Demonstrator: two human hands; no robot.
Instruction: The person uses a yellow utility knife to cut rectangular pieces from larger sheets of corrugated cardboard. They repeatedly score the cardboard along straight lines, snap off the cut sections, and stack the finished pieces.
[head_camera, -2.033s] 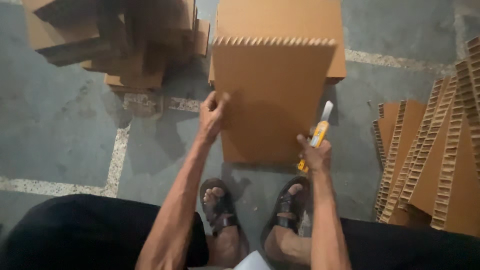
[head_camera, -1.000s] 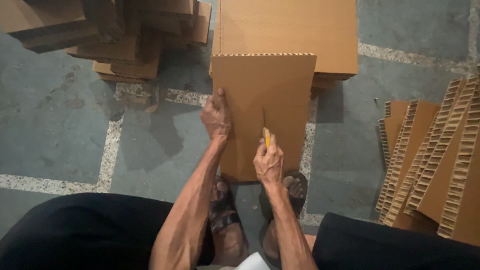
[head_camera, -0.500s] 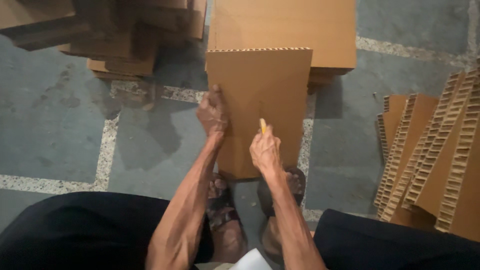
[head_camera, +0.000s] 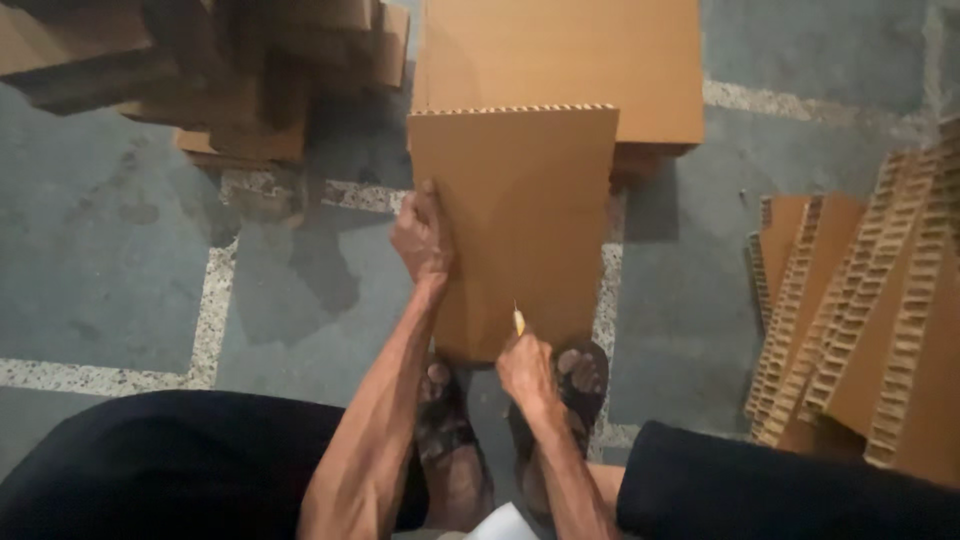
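Head view, looking straight down past the knees to the floor (head_camera: 110, 260). A brown honeycomb cardboard panel (head_camera: 520, 220) stands on edge between the person's sandalled feet (head_camera: 450, 440), leaning away toward a larger stack of panels (head_camera: 560, 50) behind it.

Risks, as judged from here:
- The knife blade (head_camera: 518, 320) is low on the panel, just above the right foot and close to the toes. A slip off the bottom edge could carry the blade into the foot or the sandal.
- The panel is steadied only along its left edge. If it twists or tips under cutting pressure, the cut could wander and the blade could jump.
- The left hand sits beside the panel face, apart from the blade for now, but a sideways skid of the knife could bring the two nearer.
- The light is dim and the blade tip is tiny in frame; whether it is in the board or only against it cannot be told.

Hands:
- Left hand (head_camera: 422, 235): fingers curled around the panel's left edge, about halfway up, thumb on the face. A closed, steadying grip.
- Right hand (head_camera: 525, 368): fist closed round a yellow-handled knife, only the tip showing above the knuckles, pressed at the lower part of the panel.

Around: cut honeycomb strips (head_camera: 870, 330) stacked on edge to the right, more cardboard pieces (head_camera: 200, 70) piled top left.
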